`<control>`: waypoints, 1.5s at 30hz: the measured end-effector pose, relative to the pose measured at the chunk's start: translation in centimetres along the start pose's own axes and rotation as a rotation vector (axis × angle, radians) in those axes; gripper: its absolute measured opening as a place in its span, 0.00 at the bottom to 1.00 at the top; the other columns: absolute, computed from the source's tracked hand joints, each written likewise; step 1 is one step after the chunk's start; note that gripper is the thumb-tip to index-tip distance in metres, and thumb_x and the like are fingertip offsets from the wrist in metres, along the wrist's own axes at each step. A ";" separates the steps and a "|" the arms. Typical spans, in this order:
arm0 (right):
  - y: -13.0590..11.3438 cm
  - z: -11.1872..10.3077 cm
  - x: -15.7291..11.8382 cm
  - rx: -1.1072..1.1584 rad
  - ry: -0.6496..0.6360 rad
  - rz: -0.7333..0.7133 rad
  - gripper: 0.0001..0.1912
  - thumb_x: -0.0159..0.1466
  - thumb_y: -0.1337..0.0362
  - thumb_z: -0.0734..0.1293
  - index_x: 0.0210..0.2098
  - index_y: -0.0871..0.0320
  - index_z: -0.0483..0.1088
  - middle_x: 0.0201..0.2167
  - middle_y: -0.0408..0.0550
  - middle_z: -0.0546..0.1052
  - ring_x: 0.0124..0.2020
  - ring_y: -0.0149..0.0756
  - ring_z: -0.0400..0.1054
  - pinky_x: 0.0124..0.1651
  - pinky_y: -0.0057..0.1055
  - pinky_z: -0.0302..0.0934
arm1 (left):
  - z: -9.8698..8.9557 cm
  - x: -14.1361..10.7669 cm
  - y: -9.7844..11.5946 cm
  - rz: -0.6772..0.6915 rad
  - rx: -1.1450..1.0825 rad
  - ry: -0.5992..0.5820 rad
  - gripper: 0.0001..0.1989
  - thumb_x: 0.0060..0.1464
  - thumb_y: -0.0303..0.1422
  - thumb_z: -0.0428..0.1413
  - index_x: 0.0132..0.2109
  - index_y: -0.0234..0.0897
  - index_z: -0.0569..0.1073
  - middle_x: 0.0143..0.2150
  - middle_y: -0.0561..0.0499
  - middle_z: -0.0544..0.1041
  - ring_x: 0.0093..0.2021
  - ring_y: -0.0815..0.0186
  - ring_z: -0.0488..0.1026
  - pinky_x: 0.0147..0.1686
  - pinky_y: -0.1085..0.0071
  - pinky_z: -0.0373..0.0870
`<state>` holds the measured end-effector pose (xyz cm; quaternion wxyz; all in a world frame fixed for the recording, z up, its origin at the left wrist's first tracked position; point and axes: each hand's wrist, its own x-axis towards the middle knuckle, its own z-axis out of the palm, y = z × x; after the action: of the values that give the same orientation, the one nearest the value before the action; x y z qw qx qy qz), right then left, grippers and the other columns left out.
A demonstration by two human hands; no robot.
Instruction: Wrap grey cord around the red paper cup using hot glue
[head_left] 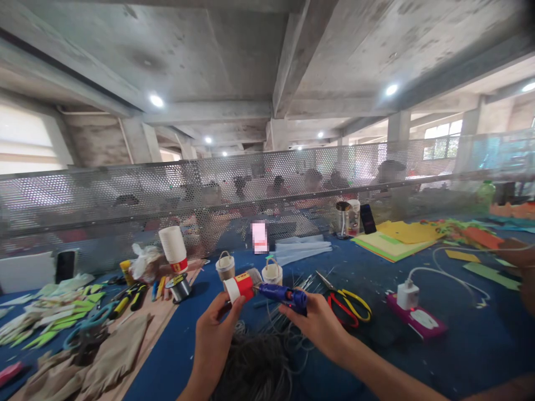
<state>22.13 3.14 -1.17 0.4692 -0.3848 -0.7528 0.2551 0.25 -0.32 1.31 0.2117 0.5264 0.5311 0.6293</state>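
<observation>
My left hand [217,328] grips a red and white paper cup [239,288], tilted on its side with its white end toward my fingers. My right hand [311,323] is closed around a blue hot glue gun [284,295]. Its nozzle points left and meets the cup's right end; whether it touches cannot be told. Just behind stand two small white cups with looped handles, the left one [225,266] and the right one [272,273]. Below my hands lies a dark tangle of fibres [254,365] with thin cords.
Scissors [349,303] with red and yellow handles lie right of the glue gun. Farther right is a purple power strip [416,317] with a white charger [408,294]. A stack of paper cups [172,248], a wire spool [179,287] and gloves [117,351] sit left. A perforated metal screen [234,195] spans the back.
</observation>
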 end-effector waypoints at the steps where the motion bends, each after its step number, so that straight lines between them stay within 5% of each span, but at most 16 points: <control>1: 0.0 0.0 0.0 0.000 0.001 0.004 0.16 0.63 0.50 0.66 0.33 0.57 0.74 0.24 0.42 0.73 0.26 0.33 0.64 0.32 0.26 0.60 | 0.0 0.0 0.0 0.006 -0.002 -0.005 0.13 0.46 0.40 0.66 0.40 0.42 0.82 0.36 0.55 0.82 0.37 0.61 0.76 0.40 0.75 0.71; 17: 0.0 0.1 -0.1 -0.052 -0.008 0.001 0.16 0.64 0.51 0.66 0.37 0.58 0.76 0.27 0.45 0.77 0.29 0.37 0.70 0.33 0.26 0.62 | -0.1 -0.1 -0.6 0.078 0.136 -0.007 0.18 0.52 0.45 0.60 0.43 0.36 0.79 0.36 0.52 0.81 0.38 0.58 0.76 0.43 0.67 0.72; 45: -0.2 -0.2 0.0 -0.013 0.022 0.012 0.16 0.63 0.50 0.66 0.35 0.58 0.74 0.24 0.43 0.72 0.26 0.34 0.66 0.28 0.24 0.58 | 0.0 -0.2 -0.5 0.154 0.160 -0.028 0.18 0.53 0.43 0.60 0.45 0.35 0.80 0.39 0.50 0.83 0.39 0.59 0.78 0.42 0.71 0.72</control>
<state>22.22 2.98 -0.95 0.4733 -0.3951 -0.7469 0.2490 0.14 -0.33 0.73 0.1274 0.5896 0.5347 0.5918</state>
